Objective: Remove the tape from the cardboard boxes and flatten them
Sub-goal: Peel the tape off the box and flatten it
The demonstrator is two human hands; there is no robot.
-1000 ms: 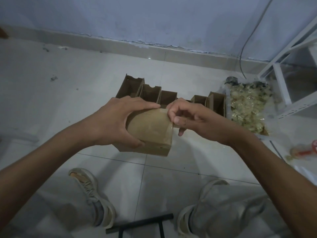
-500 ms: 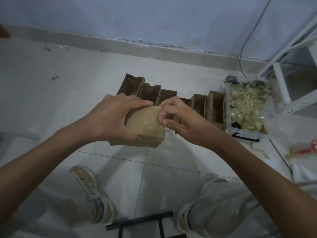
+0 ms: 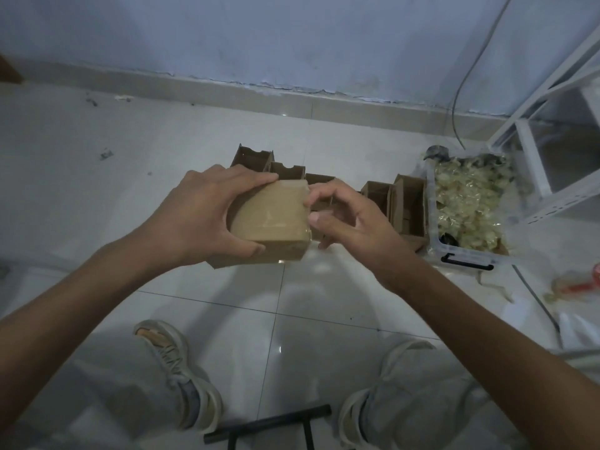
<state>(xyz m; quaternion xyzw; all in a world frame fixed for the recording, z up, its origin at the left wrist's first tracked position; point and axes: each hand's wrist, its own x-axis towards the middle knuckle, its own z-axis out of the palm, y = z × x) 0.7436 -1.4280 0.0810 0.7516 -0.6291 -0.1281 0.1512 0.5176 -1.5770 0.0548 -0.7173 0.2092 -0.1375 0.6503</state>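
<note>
As before, hands (image 3: 207, 212) on box (image 3: 272, 219).

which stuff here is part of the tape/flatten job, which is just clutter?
Job:
- held cardboard box, clear tape across its face
- left hand gripping it
- right hand picking at its right edge
- row of open boxes on the floor

Lying about:
- white rack
- wall cable
- red item, too blurred to name

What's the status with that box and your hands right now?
Left hand grips taped box. Right hand picks at tape on its right edge. Box not flattened. Nothing in the way.
</note>
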